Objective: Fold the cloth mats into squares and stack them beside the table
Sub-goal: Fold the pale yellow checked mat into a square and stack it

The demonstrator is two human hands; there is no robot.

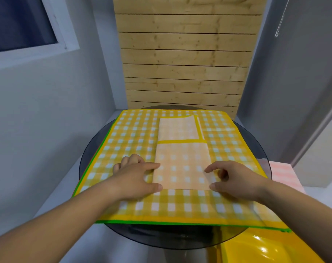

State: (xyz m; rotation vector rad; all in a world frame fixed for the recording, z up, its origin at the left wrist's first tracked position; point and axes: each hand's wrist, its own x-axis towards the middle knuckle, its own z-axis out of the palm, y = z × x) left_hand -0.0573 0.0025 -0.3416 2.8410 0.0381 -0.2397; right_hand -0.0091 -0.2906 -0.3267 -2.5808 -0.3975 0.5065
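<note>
Strip: half-folded gingham mat [182,162], atop spread yellow mats [123,141], glass table [91,147].
Left hand [136,175]: thumb, forefinger apart, tips on near-left edge.
Right hand [235,179]: same, near-right corner; probably aligning edges for the next fold.

The bare left forearm [66,211] and right forearm [298,209] reached forward, converging. The left hand [136,177] lay palm down, thumb and index finger spread, other fingers curled. The right hand [235,179] mirrored it, 2 leading digits parted, the rest loosely bent.
</note>
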